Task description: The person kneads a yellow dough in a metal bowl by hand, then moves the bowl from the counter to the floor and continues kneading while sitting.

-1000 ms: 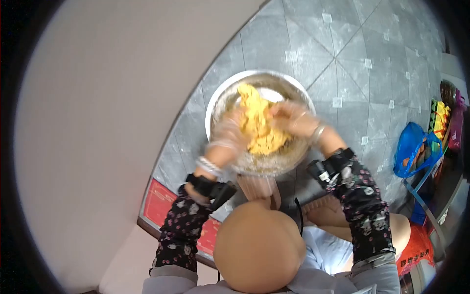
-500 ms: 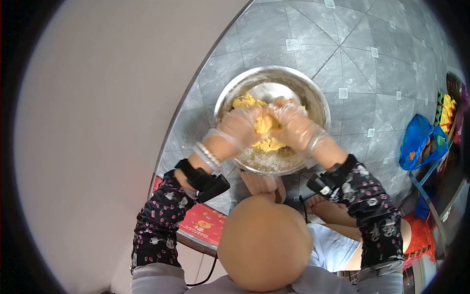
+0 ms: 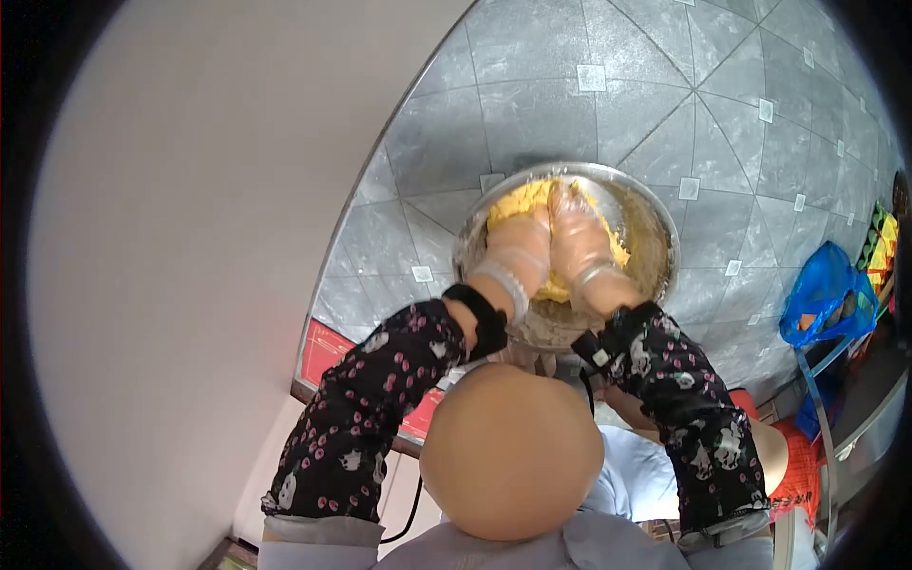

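A round metal bowl (image 3: 657,214) on the tiled floor holds crumbly yellow dough (image 3: 521,201), with floury residue on its inner wall. Both my hands wear clear plastic gloves and push down side by side into the dough. The fingers of my left hand (image 3: 518,245) bend into the dough and are partly hidden by it. My right hand (image 3: 578,233) lies against the left one, its fingers together and curled onto the dough. Dough shows beyond the fingers, to the right of the right hand and between the wrists.
Grey floor tiles (image 3: 532,119) surround the bowl, and a pale wall (image 3: 209,190) runs along the left. A red printed mat (image 3: 328,353) lies at lower left. On the right are a blue plastic bag (image 3: 825,309), a metal frame (image 3: 819,399) and a red bag (image 3: 798,470).
My hands have come from apart, around a lump of dough, to close together, pressing down on it. The bowl now appears further right and lower in view.
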Demonstrator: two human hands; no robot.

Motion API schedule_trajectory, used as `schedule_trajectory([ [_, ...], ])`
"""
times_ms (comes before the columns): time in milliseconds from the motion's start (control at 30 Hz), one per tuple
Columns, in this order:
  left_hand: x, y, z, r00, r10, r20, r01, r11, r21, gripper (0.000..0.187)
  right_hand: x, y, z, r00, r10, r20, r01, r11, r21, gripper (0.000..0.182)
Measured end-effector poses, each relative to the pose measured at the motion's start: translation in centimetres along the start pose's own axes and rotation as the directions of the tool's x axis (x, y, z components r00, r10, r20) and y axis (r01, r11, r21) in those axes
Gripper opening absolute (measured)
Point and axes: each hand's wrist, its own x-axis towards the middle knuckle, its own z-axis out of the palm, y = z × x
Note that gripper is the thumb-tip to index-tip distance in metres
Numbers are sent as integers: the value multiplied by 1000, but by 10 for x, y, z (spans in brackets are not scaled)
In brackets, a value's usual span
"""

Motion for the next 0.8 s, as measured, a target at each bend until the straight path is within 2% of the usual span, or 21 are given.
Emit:
schedule_trajectory([
  [67,5,3,-17,998,10,-54,-8,999,31,23,9,-3,-14,998,37,-49,-35,998,46,49],
  [100,12,2,-31,994,58,-91,-49,994,102,23,20,-4,-14,988,37,-151,-20,994,110,52],
  [133,14,0,-44,987,104,-120,-82,982,173,23,26,-10,-25,983,35,-178,-7,988,153,53],
  [200,18,-13,-54,920,241,-308,-163,952,260,24,38,-18,-38,975,45,-218,9,971,240,55],
  [267,23,-31,-50,815,410,-410,-245,884,398,23,43,-13,-39,990,83,-117,-21,890,456,51],
  [300,-8,-8,-74,986,92,-141,-53,964,261,26,40,-12,-37,994,93,-55,-47,831,554,50],
  [333,-22,-6,-76,1000,-6,-6,7,985,171,36,10,-15,-51,998,26,-49,1,875,484,55],
  [400,-60,-25,-65,946,174,-273,-156,984,86,44,-17,8,-51,952,-247,-182,287,926,245,57],
  [433,-57,-41,-62,894,192,-405,-221,975,-24,53,-18,7,-50,953,-148,-263,240,901,362,56],
  [500,-42,-33,-58,954,-91,-287,-41,906,-422,56,-22,10,-38,932,90,-351,148,790,595,56],
  [567,-27,-24,-59,949,-166,-268,66,936,-347,62,15,15,-7,910,250,-332,84,671,737,56],
  [600,-17,-21,-63,939,-192,-287,67,917,-393,60,38,14,-5,889,321,-326,74,602,795,57],
  [667,-8,-21,-58,922,-255,-292,91,874,-478,56,53,-1,-21,927,364,-95,-109,502,858,46],
  [700,3,-37,-46,873,-32,-487,-95,967,-235,51,55,-9,-28,929,369,23,-201,452,869,40],
  [800,6,-56,-46,929,-88,-360,-119,850,-513,46,32,-27,-34,977,215,-10,-45,248,968,38],
])
